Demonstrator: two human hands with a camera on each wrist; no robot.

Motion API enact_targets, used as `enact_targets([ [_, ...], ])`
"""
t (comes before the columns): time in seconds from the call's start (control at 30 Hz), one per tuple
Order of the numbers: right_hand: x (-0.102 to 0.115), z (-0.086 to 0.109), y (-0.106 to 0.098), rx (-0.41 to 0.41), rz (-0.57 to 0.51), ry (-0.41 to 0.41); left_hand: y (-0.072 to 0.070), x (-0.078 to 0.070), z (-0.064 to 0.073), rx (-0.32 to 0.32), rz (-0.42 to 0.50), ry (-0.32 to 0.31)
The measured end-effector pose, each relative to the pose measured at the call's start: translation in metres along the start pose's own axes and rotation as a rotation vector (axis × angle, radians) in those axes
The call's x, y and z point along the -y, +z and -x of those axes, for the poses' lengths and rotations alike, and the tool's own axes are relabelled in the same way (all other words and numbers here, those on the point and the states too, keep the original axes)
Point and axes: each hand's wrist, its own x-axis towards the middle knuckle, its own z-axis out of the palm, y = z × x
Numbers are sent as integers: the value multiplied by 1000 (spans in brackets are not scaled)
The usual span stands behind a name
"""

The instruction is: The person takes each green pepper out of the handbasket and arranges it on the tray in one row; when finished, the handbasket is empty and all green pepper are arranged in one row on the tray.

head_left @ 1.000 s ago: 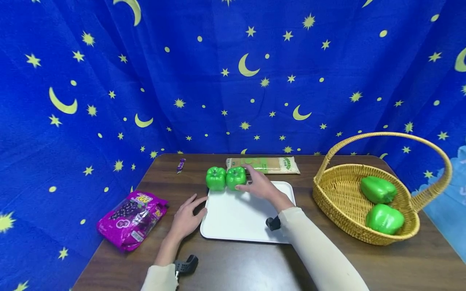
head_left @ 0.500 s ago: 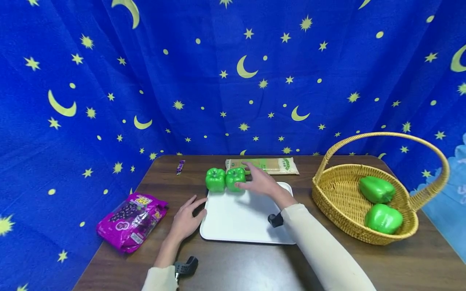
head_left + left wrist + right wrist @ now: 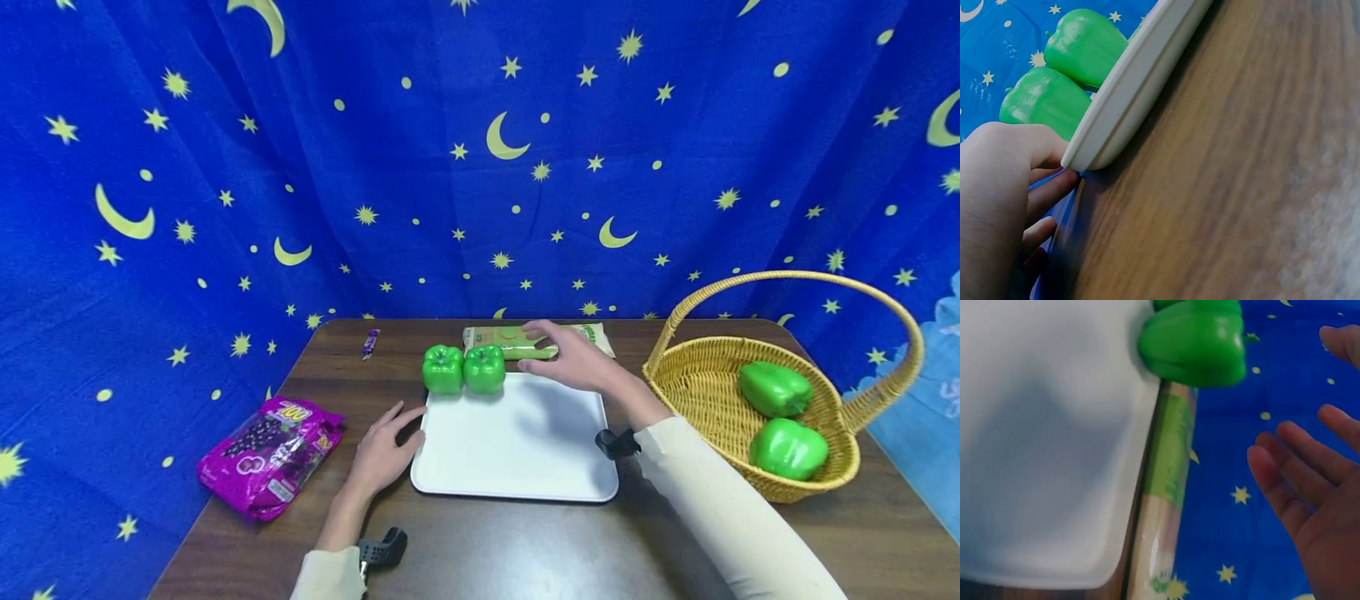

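Observation:
Two green bell peppers, one on the left and one on the right, stand side by side at the far left corner of a white tray. My right hand hovers above the tray's far right part, fingers spread and holding nothing. In the right wrist view the same hand is apart from the nearer pepper. My left hand rests on the table, thumb and forefinger at the tray's left edge. The left wrist view shows its fingertips touching the tray rim.
A wicker basket with a tall handle stands on the right, holding two more bell peppers. Behind the tray lies a long pale packet. On the left are a purple candy bag and a small purple wrapped sweet.
My right hand has let go of the right pepper and moved up and to the right, away from it. Both peppers on the tray and my left hand have stayed in place.

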Motion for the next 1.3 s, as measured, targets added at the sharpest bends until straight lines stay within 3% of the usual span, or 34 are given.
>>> enact_targets([
  [0.3,-16,35,-40,-57,17,-16,1,1,-1,-16,0,13],
  [0.53,-23,65,-75,-48,81,2,0,1,-1,-21,0,43],
  [0.9,-40,116,-115,-41,185,-2,1,3,-1,-19,-6,27],
  [1.17,-71,142,-145,-127,204,79,0,2,1,-11,6,20],
  [1.3,-90,152,-160,-172,280,160,0,2,1,-8,11,18],
])
